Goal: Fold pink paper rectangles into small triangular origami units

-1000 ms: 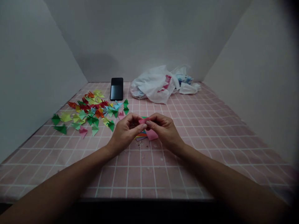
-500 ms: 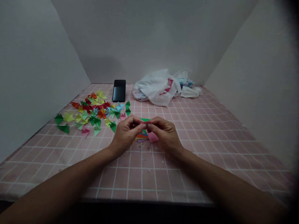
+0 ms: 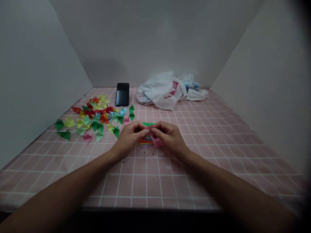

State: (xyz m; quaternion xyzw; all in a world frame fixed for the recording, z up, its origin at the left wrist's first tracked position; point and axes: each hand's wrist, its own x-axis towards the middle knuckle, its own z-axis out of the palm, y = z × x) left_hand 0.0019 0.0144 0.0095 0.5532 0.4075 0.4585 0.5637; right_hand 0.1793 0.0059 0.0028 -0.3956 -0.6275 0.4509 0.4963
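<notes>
Between my two hands is a small folded piece of pink paper [image 3: 150,129], partly hidden by the fingers. My left hand [image 3: 131,135] pinches its left side between thumb and fingers. On the right side, my right hand [image 3: 169,136] pinches it the same way, thumbs almost meeting. Below and behind the hands lies a stack of coloured paper sheets [image 3: 146,141], with green, orange, yellow and purple edges showing. A pink sheet [image 3: 157,142] lies at its right, partly covered by my right hand.
Several folded paper cranes [image 3: 96,125] in many colours are spread at the left. Behind them a black phone [image 3: 122,94] leans upright. A white plastic bag [image 3: 161,91] lies at the back, with a crumpled bag [image 3: 194,94] beside it. Pale walls enclose the checked tablecloth [image 3: 213,139].
The pink paper has tilted, so more of its face shows between my fingertips. Both hands keep their pinch. The whole view has shifted slightly.
</notes>
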